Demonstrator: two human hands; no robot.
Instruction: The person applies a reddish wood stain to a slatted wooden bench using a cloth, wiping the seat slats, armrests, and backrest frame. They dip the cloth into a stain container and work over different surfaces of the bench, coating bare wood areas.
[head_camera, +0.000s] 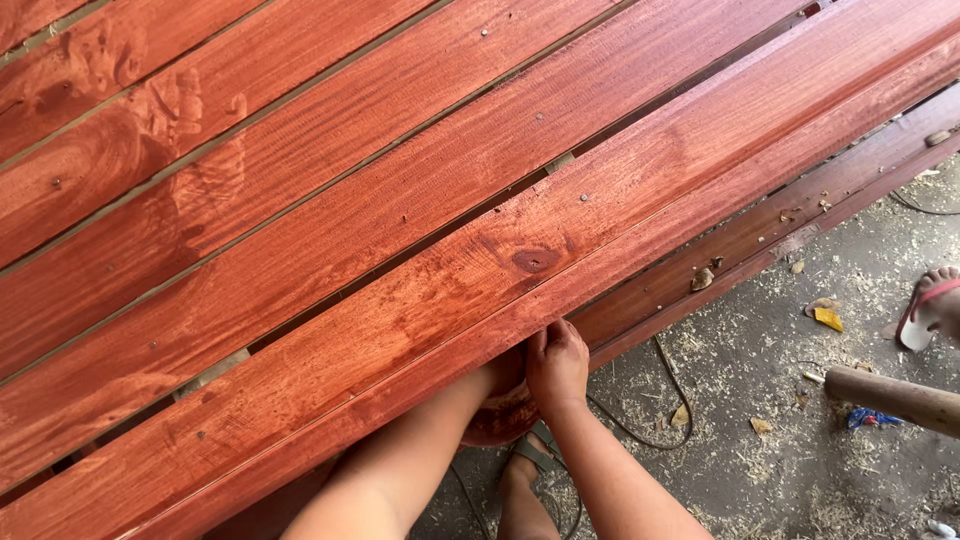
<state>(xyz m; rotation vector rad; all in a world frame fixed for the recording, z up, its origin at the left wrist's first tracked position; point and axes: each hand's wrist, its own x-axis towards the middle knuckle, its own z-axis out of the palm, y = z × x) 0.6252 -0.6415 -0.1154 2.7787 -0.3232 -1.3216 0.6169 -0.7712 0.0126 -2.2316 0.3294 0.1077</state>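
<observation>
Long red-stained wooden planks (420, 200) run diagonally across the view, with nail heads and narrow gaps between them. My right hand (557, 365) curls its fingers onto the lower edge of the nearest plank (330, 350), by a lower rail (720, 250). My left forearm (400, 460) reaches up beside it, and the left hand is mostly hidden under the plank edge and behind the right hand. A rounded reddish thing (495, 425) sits just below both hands; what it is cannot be told.
The grey floor (780, 470) is strewn with sawdust. A thin cable (640, 432), a yellow leaf (828, 318) and a blue scrap (866, 417) lie on it. A round wooden handle (895, 398) pokes in from the right. Another person's sandalled foot (935, 300) stands at the right edge.
</observation>
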